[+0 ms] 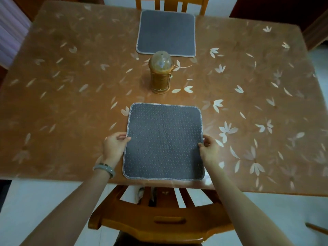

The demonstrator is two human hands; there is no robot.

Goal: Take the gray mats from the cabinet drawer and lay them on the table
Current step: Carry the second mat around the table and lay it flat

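- A square gray quilted fabric mat with pale stitched edging lies flat on the near side of the brown table with a pale leaf-patterned glossy cover, its near edge close to the table's near edge, above the back of a wooden chair
- The left hand, with a pale green bangle at the wrist, pinches the mat's left edge between thumb and fingers; the right hand pinches the right edge the same way, so both are grasping the mat at about mid-height
- A second gray mat of the same kind lies flat at the far side of the table, in front of another wooden chair, well apart from the near one
- A gold-coloured lantern with a clear domed top stands upright between the two mats, touching neither
- Judged from this, the step in hand is the squaring and setting down of the near mat; it looks roughly lined up with the far mat and the table edge
- The next move would call for letting go of both edges without dragging the cloth askew, perhaps smoothing it flat
- Whether more mats wait in the cabinet drawer cannot be told; the drawer is out of sight
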